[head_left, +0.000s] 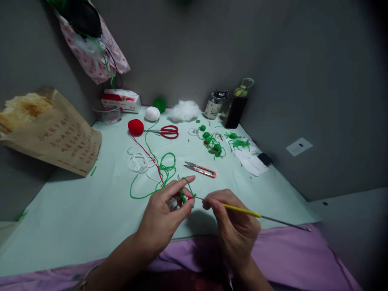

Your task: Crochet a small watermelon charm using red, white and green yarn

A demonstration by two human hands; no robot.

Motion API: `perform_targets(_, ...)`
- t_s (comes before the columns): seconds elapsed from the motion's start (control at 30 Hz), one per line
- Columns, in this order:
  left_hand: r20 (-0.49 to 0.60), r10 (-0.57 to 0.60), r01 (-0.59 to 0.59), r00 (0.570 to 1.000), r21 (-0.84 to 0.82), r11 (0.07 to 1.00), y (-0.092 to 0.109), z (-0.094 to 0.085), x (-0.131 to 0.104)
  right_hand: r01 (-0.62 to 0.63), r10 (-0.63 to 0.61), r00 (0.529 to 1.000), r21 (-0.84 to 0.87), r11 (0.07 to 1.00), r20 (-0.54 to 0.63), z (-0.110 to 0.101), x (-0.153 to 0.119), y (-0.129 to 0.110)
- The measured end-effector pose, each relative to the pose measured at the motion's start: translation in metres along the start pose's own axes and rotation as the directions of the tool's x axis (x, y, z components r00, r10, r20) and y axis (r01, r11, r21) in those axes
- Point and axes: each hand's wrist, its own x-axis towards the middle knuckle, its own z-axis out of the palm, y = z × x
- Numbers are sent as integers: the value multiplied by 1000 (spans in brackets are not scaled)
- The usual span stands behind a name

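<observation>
My left hand (162,214) pinches a small crocheted piece (187,198) in green, white and red, with green yarn looped over its raised index finger. My right hand (236,226) grips a crochet hook (242,209) by its yellow handle; the hook's thin tip meets the piece at its right side. Loose green yarn (167,161), with red and white strands, runs from the piece over the table beyond my left hand. Orange thread snips (201,169) lie just past my hands.
Red-handled scissors (169,131), a red yarn ball (136,127), a white yarn ball (152,113) and stuffing (184,110) sit farther back. A paper bag (72,137) stands left; small green pieces (216,149), a white glove (253,159) and a bottle (241,97) are right.
</observation>
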Motion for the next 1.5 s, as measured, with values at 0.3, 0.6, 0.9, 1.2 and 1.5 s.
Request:
perform_targets(0.3,-33,88,-85,996,83,993,7,-1,-1,26,-27,998,9,1000,49,0,-1,1)
perform_targets(0.6,49,-199,204,979,-162,965,6,-4,1,15,-13,1000,86,996,-21,2,3,-7)
perform_targets(0.9,53,-171,177,984,-152,972,8,-2,0,31,-30,999,44,999,-15,2,2,-5)
perform_targets(1.2,9,-87,87,996,-68,994,9,-1,-1,56,-56,998,22,998,-3,1,2,-4)
perform_targets(1.5,-10,-65,64,998,-43,997,7,1,0,137,-130,989,-111,984,68,0,1,-4)
